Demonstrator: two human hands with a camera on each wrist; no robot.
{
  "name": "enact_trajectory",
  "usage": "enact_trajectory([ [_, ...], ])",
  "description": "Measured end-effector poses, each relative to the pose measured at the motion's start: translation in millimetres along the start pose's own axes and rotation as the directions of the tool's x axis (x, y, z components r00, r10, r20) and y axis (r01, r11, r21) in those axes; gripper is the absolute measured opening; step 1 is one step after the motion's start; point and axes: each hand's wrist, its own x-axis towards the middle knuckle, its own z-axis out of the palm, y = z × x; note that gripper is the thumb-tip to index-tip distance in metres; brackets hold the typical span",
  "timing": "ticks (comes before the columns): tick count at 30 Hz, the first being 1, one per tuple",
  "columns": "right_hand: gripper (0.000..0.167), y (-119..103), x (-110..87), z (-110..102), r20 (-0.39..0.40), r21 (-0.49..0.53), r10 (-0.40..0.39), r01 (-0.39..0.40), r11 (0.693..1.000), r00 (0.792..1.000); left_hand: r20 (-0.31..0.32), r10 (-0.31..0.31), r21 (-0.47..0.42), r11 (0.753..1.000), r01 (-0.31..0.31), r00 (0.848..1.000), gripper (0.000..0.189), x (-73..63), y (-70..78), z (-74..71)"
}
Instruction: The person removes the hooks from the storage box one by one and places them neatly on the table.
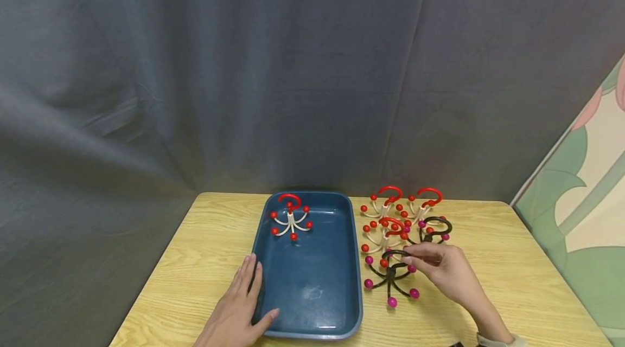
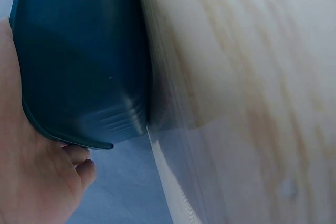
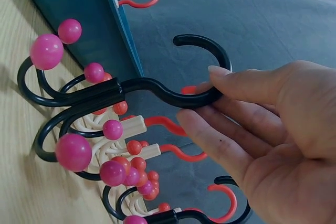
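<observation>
My right hand [image 1: 446, 270] pinches the curved top of a black multi-arm hook hanger [image 1: 390, 275] between thumb and fingers. Magenta balls tip its arms, which hang close over the table to the right of a dark blue tray [image 1: 312, 287]. In the right wrist view the black hook [image 3: 197, 100] passes between the fingertips. My left hand [image 1: 234, 303] lies along the tray's left rim with its fingers extended and thumb spread over the near corner. One white hanger with red hook and red balls [image 1: 291, 222] stands in the far left part of the tray.
Right of the tray stand several more hangers: white ones with red hooks [image 1: 386, 209] and another black one [image 1: 428, 237], packed close together behind the right hand. A grey curtain [image 1: 303, 76] hangs behind the wooden table [image 1: 508, 282]. A patterned panel [image 1: 581, 217] is at right.
</observation>
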Motion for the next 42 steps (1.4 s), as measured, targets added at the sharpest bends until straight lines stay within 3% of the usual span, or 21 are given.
enact_trajectory([
  [9, 0.023, -1.3, -0.1, -1.6, 0.051, 0.055, 0.029, -0.032, 0.998, 0.998, 0.016, -0.013, -0.009, 1.000, 0.013, 1.000, 0.106, -0.3, 1.0, 2.1],
  [16, 0.023, -22.7, 7.9, -6.6, -0.033, -0.072, -0.044, 0.042, 0.996, 0.998, 0.018, -0.009, -0.011, 1.000, 0.009, 1.000, 0.106, -0.5, 1.0, 3.2],
  [21, 0.020, -50.8, 21.0, -3.5, -0.060, -0.033, -0.130, 0.128, 0.991, 0.990, 0.021, -0.008, -0.015, 1.000, 0.008, 1.000, 0.106, -0.4, 1.5, 2.4],
  [25, 0.020, -71.8, 32.8, 6.8, -0.039, 0.024, -0.178, 0.179, 0.984, 0.983, 0.027, -0.008, -0.007, 1.000, 0.008, 1.000, 0.106, -0.5, 0.9, 1.5],
  [32, 0.021, -105.2, 61.8, 31.9, 0.032, 0.079, -0.205, 0.202, 0.976, 0.978, -0.022, 0.021, 0.029, 0.999, -0.020, 1.000, 0.104, -0.5, 0.0, 0.0],
  [42, 0.017, -118.7, 115.4, 81.0, 0.109, 0.126, -0.225, 0.211, 0.969, 0.968, -0.006, 0.017, 0.046, 0.999, -0.017, 1.000, 0.105, -1.3, 1.0, -1.4],
])
